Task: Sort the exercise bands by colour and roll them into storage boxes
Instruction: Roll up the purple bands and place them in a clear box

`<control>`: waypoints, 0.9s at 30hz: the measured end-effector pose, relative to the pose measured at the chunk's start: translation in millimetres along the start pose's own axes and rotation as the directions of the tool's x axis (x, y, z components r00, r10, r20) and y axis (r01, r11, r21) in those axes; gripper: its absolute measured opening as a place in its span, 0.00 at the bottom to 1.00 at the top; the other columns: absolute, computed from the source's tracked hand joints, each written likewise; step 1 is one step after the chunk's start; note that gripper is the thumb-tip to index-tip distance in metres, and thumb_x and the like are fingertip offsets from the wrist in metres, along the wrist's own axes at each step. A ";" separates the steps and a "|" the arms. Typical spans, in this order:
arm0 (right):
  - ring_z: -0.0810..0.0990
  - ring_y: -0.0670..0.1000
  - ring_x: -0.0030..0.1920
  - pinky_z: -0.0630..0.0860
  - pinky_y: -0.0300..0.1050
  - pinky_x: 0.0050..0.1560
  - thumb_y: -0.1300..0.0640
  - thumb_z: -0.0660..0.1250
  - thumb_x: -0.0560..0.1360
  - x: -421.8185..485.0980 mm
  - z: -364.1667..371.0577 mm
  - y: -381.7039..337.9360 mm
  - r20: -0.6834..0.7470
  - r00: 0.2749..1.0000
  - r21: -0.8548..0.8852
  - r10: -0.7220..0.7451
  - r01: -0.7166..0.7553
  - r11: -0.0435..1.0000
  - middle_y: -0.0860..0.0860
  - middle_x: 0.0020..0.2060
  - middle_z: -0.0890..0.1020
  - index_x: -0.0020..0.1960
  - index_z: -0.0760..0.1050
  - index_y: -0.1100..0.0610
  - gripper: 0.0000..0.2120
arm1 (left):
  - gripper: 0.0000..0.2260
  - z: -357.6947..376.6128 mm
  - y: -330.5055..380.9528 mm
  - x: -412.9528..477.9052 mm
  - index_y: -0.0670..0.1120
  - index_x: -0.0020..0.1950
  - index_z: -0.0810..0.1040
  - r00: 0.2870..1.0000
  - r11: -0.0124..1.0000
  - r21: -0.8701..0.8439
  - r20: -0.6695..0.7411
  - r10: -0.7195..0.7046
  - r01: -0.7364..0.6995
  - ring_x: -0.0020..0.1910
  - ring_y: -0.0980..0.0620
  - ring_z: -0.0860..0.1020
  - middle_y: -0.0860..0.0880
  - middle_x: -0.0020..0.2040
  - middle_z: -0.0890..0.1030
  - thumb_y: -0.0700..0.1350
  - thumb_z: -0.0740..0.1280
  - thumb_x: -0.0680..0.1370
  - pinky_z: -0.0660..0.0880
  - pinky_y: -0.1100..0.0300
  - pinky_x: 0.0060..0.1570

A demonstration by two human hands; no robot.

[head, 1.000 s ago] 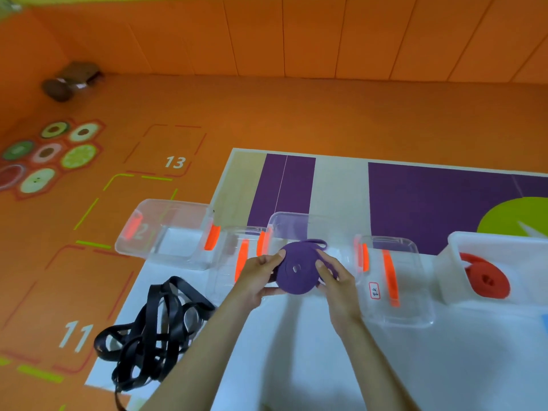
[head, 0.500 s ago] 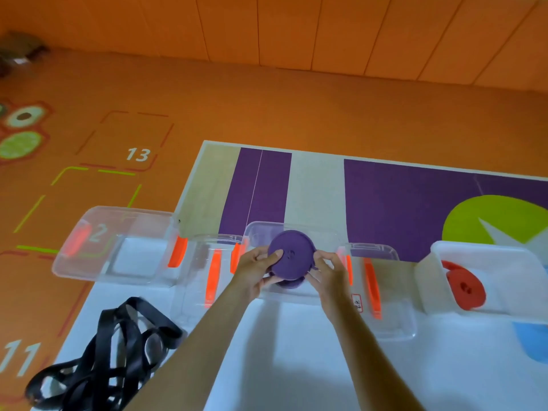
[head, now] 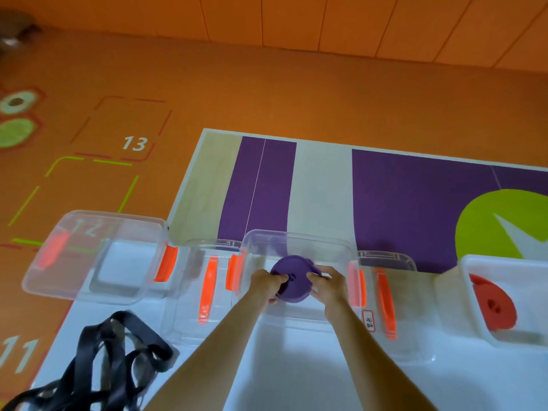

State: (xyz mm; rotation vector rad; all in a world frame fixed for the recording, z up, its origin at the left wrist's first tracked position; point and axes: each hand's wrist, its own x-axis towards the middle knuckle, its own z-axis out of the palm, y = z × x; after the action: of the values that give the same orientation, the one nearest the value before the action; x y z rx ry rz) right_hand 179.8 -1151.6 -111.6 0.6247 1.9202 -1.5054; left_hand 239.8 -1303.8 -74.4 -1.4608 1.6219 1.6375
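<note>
Purple rolled band [head: 295,277] stands on its edge inside the middle clear box [head: 296,235], and both hands hold it there: the left hand [head: 267,285] and the right hand [head: 329,284] each pinch one side of the roll with curled fingers. In the white box [head: 504,260] at the far right, a red rolled band [head: 495,307] stands on its edge. A tangle of black bands [head: 112,360] lies loose on the mat, in front of another clear box [head: 98,217] at the left.

Orange floor [head: 281,93]; orange panelled wall [head: 355,22]
</note>
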 end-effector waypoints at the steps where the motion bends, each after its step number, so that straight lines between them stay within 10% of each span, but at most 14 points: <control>1: 0.87 0.63 0.49 0.85 0.63 0.50 0.58 0.80 0.66 20.0 0.1 14.9 0.003 1.000 -0.044 -0.007 0.007 0.999 0.58 0.45 0.87 0.45 0.84 0.48 0.10 | 0.19 0.7 1.2 0.1 0.38 0.64 0.76 1.000 0.999 0.044 0.008 -0.009 0.009 0.56 0.41 0.81 0.40 0.61 0.81 0.47 0.76 0.79 0.82 0.50 0.50; 5: 0.86 0.61 0.50 0.85 0.63 0.52 0.54 0.77 0.61 42.9 2.6 27.1 0.012 1.000 -0.096 -0.008 0.009 0.995 0.54 0.46 0.87 0.43 0.86 0.43 0.12 | 0.16 4.2 4.0 3.7 0.39 0.60 0.75 1.000 0.986 0.165 0.017 0.012 -0.014 0.50 0.42 0.79 0.40 0.54 0.80 0.45 0.76 0.78 0.81 0.52 0.48; 15: 0.81 0.57 0.59 0.81 0.61 0.62 0.59 0.70 0.76 -0.7 11.8 -12.7 0.091 0.994 -0.225 -0.068 0.087 0.970 0.52 0.61 0.83 0.58 0.81 0.45 0.14 | 0.18 8.8 -7.1 2.2 0.41 0.67 0.74 0.999 0.991 -0.131 0.040 -0.028 0.033 0.62 0.41 0.78 0.41 0.63 0.81 0.45 0.72 0.80 0.76 0.49 0.54; 19: 0.78 0.57 0.58 0.76 0.51 0.52 0.60 0.66 0.80 -8.5 8.7 -21.8 0.122 0.990 -0.363 -0.075 0.115 0.925 0.54 0.60 0.79 0.69 0.70 0.53 0.19 | 0.16 3.6 -10.5 1.1 0.43 0.68 0.73 0.996 0.973 -0.221 0.066 -0.052 0.066 0.66 0.40 0.77 0.42 0.65 0.79 0.44 0.70 0.82 0.73 0.51 0.56; 27: 0.78 0.59 0.56 0.74 0.48 0.50 0.62 0.63 0.79 -5.2 10.0 -15.0 0.160 0.986 -0.503 -0.043 0.119 0.856 0.60 0.68 0.75 0.78 0.64 0.54 0.27 | 0.16 3.4 -7.0 4.2 0.41 0.63 0.74 0.997 0.997 0.033 0.005 0.076 -0.076 0.61 0.39 0.80 0.40 0.62 0.81 0.42 0.74 0.78 0.80 0.47 0.59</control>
State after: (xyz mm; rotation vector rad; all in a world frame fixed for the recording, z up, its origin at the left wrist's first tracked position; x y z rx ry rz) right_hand 174.8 -1164.9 -99.3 0.1889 2.1294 -0.9785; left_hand 242.9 -1300.6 -82.0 -1.3949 1.7142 1.6446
